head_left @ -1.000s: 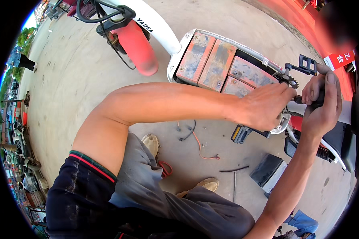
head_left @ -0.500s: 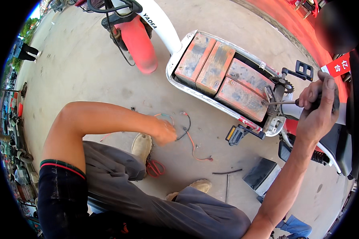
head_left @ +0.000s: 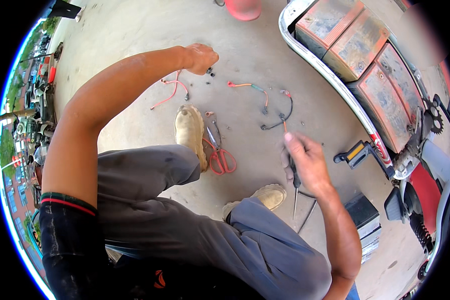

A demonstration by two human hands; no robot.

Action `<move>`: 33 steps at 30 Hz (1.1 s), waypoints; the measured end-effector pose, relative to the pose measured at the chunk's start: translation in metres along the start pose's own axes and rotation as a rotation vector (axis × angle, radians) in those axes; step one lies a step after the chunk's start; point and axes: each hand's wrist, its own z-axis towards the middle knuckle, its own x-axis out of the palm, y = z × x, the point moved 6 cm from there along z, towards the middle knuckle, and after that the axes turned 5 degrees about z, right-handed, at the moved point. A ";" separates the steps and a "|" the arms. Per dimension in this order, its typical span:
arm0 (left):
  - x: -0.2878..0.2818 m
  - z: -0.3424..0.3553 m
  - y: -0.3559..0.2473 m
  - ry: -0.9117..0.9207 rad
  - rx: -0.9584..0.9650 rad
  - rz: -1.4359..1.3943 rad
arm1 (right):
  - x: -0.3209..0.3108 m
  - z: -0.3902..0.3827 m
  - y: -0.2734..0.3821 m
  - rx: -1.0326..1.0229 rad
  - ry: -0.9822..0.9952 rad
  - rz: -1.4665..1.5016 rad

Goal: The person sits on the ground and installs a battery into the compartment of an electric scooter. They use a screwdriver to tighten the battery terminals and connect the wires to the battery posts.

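My left hand (head_left: pixel 201 58) is low over the ground beside some small black pieces (head_left: pixel 210 71), fingers curled; whatever it holds is hidden. My right hand (head_left: pixel 306 161) grips a screwdriver (head_left: pixel 295 199) by its dark handle, the shaft pointing down toward me. Short cables lie about: red ones (head_left: pixel 172 91), an orange one (head_left: pixel 246 84) and a black one (head_left: pixel 277 124). Red-handled scissors (head_left: pixel 224 161) lie by my left shoe (head_left: pixel 187 127). At upper right stands the electric scooter's open frame (head_left: pixel 329 74) with several grimy batteries (head_left: pixel 359 47) in it.
The scooter's pedal (head_left: pixel 356 152), chainring (head_left: pixel 433 114) and spring shock (head_left: pixel 420 232) jut out on the right. A black block (head_left: pixel 362 214) lies behind my right forearm. My right shoe (head_left: pixel 268 196) is on the concrete. A person's dark-clothed leg (head_left: pixel 65 9) shows upper left; parked vehicles line the left edge.
My left hand has left the scooter for the ground further forward and left. My right hand has pulled the screwdriver away from the batteries, down-left. The view has swung leftward.
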 end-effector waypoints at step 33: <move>-0.111 -0.071 -0.106 -0.026 0.266 -0.528 | -0.045 0.044 -0.046 -0.158 -0.086 0.043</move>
